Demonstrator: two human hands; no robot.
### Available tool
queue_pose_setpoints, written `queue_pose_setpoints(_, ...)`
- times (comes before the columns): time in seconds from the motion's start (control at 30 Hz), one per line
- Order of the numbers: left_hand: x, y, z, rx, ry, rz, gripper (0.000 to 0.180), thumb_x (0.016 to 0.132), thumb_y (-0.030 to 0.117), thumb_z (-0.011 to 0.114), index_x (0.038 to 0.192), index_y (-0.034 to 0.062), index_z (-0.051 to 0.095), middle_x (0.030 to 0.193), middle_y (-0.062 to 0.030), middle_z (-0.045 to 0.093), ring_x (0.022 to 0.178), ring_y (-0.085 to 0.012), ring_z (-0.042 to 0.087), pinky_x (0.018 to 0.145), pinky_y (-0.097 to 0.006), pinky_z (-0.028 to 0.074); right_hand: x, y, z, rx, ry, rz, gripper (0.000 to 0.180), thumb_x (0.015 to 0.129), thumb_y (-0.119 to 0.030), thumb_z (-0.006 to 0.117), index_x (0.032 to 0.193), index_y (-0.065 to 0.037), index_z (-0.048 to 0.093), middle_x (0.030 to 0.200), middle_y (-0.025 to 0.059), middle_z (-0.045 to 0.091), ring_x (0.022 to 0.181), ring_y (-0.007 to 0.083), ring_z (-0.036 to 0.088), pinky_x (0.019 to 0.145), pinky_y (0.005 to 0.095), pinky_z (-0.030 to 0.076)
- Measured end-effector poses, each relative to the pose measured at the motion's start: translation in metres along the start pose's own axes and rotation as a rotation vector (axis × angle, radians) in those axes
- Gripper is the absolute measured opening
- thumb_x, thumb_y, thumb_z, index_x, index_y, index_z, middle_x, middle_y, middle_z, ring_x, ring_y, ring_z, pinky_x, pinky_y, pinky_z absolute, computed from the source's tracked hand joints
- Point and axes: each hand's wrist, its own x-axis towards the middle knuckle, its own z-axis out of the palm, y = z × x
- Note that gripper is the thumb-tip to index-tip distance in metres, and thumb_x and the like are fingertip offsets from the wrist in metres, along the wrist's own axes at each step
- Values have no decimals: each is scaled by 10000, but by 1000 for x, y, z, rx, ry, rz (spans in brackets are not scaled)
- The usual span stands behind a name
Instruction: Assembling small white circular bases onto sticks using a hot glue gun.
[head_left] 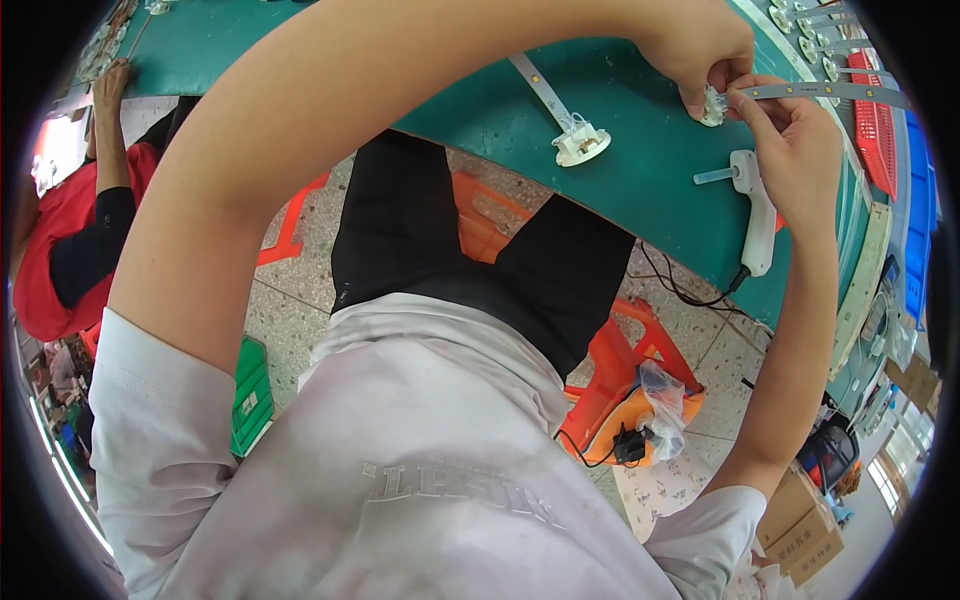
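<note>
The person is sitting at a green work table (640, 170), looking down over their own white shirt and black shorts. The left hand (700, 55) is reaching across to the far right part of the table top and is pinching a small white plastic lamp base (712, 108) between its fingertips. The right hand (795, 135) is just beside it, its fingers closed on the end of a long, thin grey light strip (830, 92) that is running away toward the table's right edge; the strip's near end is meeting the small base between the two hands. Both hands are close together, each clamped on its own part.

A white hot-glue gun (755, 205) is lying on the table just under the right hand, near the near edge, its black cord dropping off the edge. A second white round base with a flat white strip (578, 140) is lying toward the middle of the table, well apart from the hands. An orange plastic stool (620, 385) is standing on the speckled floor below. At the far left corner, another person's hand (112, 85) is resting on the table.
</note>
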Motion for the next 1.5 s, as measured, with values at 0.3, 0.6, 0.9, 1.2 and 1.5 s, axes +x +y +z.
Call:
queue_pose_setpoints(0.3,-3,0,-1,29,17,-7,323,680,190,898,937,41,772,848,-126,760,782,-278,721,737,-381,562,1,-3,2,-41,-10,-1,210,924,-162,703,1064,-21,773,857,112,771,794,163,735,747,276,538)
queue_pose_setpoints(0.6,0,-1,0,91,7,-23,324,667,218,907,899,44,763,835,-119,758,776,-276,722,731,-383,562,0,-9,1,-99,-13,23,226,936,-169,713,1073,4,765,879,113,777,827,136,737,770,258,540)
queue_pose_setpoints(0.9,-2,-2,-2,33,-11,-3,311,684,210,898,897,32,757,841,-128,756,772,-279,718,726,-385,559,1,-9,1,-143,-12,6,231,927,-190,725,1055,-5,776,876,112,777,808,136,736,744,265,538)
queue_pose_setpoints(1.2,-2,1,-3,69,8,-10,307,682,202,898,890,27,757,841,-136,755,780,-287,722,728,-381,560,0,-2,4,-148,57,-81,190,888,-208,730,1010,-81,803,802,126,752,692,237,714,665,324,522)
queue_pose_setpoints(1.5,-2,3,-3,59,-4,-20,327,677,200,901,913,25,757,874,-139,760,812,-305,724,758,-391,562,-4,-6,9,-262,107,-113,201,879,-228,751,966,-53,800,789,120,750,624,207,646,612,327,481)
